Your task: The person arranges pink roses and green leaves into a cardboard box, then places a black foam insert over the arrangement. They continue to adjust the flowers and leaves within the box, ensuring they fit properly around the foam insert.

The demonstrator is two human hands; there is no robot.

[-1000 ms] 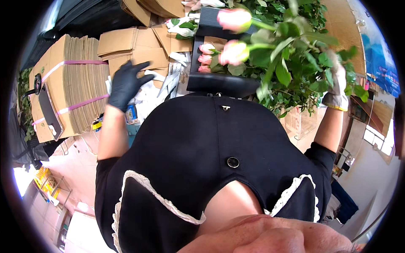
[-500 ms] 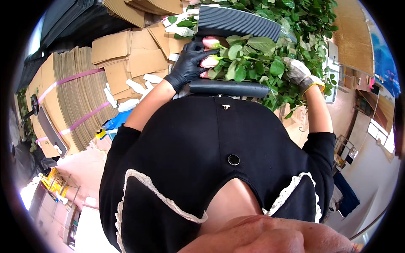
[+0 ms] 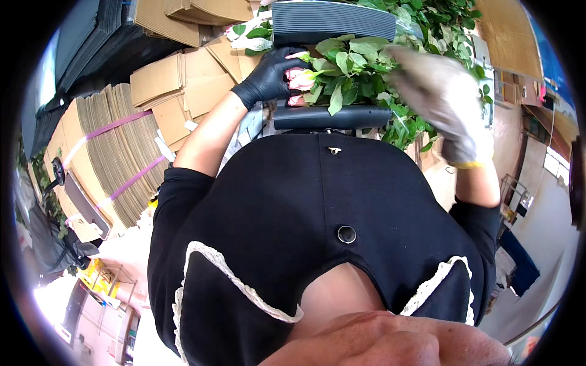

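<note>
Pink roses (image 3: 299, 78) lie with their heads to the left and their leafy stems (image 3: 348, 73) to the right, between two dark padded bars. My left hand (image 3: 268, 76), in a black glove, cups the rose heads from the left, its fingers curled against them and partly hidden. Over the stems on the right is my right hand (image 3: 436, 94), in a grey-white glove with a yellow cuff edge. Motion smears its fingers, and anything in them cannot be made out.
A ribbed dark bar (image 3: 332, 23) lies beyond the roses, and a smooth one (image 3: 329, 117) runs close to my body. Cardboard sheets (image 3: 204, 79) and a strapped cardboard stack (image 3: 116, 146) are at left. More foliage (image 3: 436, 24) spreads at the far right.
My right hand has lifted off the stems, now larger and blurred in view. My left hand stays at the rose heads, its fingers drawn back from across them to their left side.
</note>
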